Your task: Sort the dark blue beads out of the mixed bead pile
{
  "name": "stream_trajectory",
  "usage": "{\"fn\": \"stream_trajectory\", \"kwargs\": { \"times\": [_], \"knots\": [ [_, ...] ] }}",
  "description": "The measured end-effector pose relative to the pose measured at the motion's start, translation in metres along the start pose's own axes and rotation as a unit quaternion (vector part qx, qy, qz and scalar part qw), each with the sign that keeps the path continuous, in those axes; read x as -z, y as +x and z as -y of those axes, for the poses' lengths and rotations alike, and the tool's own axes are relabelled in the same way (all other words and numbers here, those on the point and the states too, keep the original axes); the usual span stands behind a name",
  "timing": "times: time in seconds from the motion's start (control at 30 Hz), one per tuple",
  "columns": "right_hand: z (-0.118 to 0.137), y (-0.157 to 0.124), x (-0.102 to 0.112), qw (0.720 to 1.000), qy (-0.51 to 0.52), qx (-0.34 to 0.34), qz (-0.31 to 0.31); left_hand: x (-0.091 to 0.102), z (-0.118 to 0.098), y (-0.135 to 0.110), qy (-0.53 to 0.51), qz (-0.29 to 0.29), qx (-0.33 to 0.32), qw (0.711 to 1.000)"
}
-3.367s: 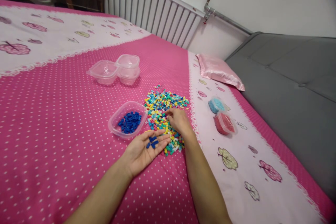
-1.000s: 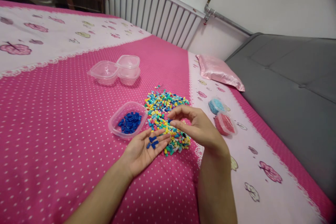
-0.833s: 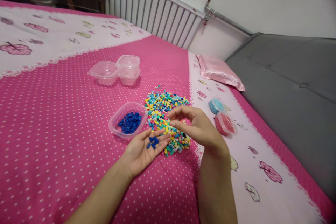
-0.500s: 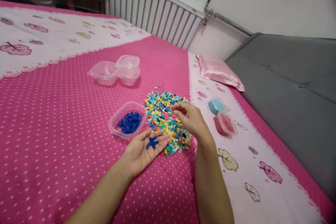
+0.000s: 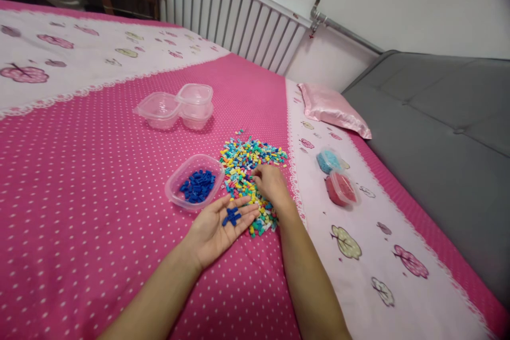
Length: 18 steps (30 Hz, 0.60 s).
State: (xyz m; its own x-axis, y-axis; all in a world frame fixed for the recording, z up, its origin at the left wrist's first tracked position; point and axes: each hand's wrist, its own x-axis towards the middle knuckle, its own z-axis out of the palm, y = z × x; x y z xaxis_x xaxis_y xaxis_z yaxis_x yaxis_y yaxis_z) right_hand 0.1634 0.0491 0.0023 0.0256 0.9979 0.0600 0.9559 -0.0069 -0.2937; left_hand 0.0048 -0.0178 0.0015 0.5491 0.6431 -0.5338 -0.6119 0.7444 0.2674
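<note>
A heap of small bricks in mixed colours [image 5: 247, 162] lies on the pink dotted bedspread [image 5: 91, 170]. My left hand [image 5: 217, 228] rests palm up at the heap's near edge, fingers spread, with a few dark blue bricks [image 5: 231, 217] lying on the palm. My right hand [image 5: 271, 185] lies palm down on the heap, its fingertips curled among the bricks; what they pinch is hidden. A clear tub with dark blue bricks [image 5: 194, 185] stands just left of the heap.
Empty clear tubs [image 5: 175, 106] stand farther back. A lidded tub of light blue bricks [image 5: 328, 160] and one of red bricks [image 5: 340, 187] sit on the right. A pink pillow [image 5: 332, 108], a grey headboard [image 5: 438, 133] and a radiator [image 5: 231, 16] border the bed.
My right hand was lifted beside the left palm, dropped a blue brick there, then went back down onto the heap. The left hand has stayed still.
</note>
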Motion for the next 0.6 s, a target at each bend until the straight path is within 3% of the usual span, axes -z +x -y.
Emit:
{"fn": "stream_trajectory", "kwargs": {
  "times": [0.27,0.47,0.6],
  "knots": [
    [-0.007,0.0,0.003,0.995,-0.067,-0.058,-0.048,0.0,0.0,0.0,0.001,-0.007,0.005,1.0],
    [0.003,-0.001,-0.002,0.999,0.043,0.028,-0.016,-0.001,-0.001,-0.001,0.008,-0.005,0.001,1.0],
    [0.009,0.0,-0.01,0.999,0.04,0.003,-0.001,-0.002,-0.001,-0.002,0.012,-0.014,-0.001,1.0]
  ]
}}
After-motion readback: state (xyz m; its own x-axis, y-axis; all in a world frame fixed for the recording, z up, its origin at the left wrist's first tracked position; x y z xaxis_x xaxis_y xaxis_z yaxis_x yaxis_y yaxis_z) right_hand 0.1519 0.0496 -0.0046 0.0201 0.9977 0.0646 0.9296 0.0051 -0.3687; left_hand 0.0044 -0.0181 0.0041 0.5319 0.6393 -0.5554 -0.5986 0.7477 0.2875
